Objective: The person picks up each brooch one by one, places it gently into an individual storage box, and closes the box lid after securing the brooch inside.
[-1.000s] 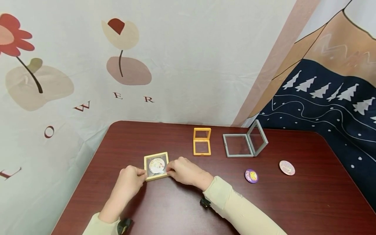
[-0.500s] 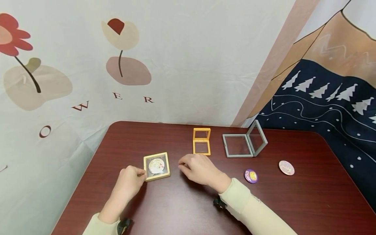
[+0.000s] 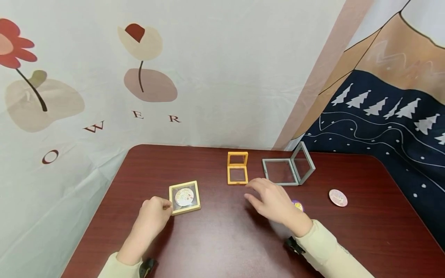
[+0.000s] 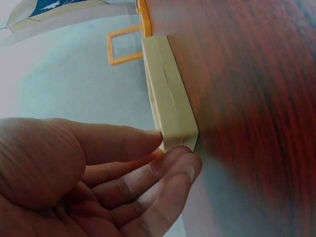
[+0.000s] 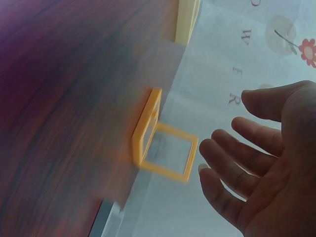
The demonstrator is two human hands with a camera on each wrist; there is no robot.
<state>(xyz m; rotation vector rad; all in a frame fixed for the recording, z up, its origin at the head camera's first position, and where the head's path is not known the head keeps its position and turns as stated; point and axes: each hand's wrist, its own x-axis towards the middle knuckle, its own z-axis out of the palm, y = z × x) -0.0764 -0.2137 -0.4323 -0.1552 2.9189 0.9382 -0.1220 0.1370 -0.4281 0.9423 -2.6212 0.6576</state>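
A pale yellow square display case (image 3: 191, 209) with a clear window lies closed on the table, a round white patterned badge (image 3: 184, 197) visible inside. My left hand (image 3: 153, 214) pinches its near left corner; in the left wrist view the thumb (image 4: 123, 140) and fingertips meet the case's edge. My right hand (image 3: 272, 202) holds nothing, fingers loosely spread, above the table to the right. It partly covers a purple badge (image 3: 298, 206) with a yellow picture. Just beyond its fingertips stands a small orange display case (image 3: 237, 183), its lid raised.
A larger grey display case (image 3: 283, 184) stands with its lid up at the back right. A round pink badge (image 3: 338, 198) lies farther right on the dark red wooden table (image 3: 222, 243). Printed cloth (image 3: 222, 77) hangs behind the table's back edge.
My right hand has let go of the pale yellow case and moved right, its fingers spreading, until it partly covers the purple badge. The left hand keeps its hold on the case's corner.
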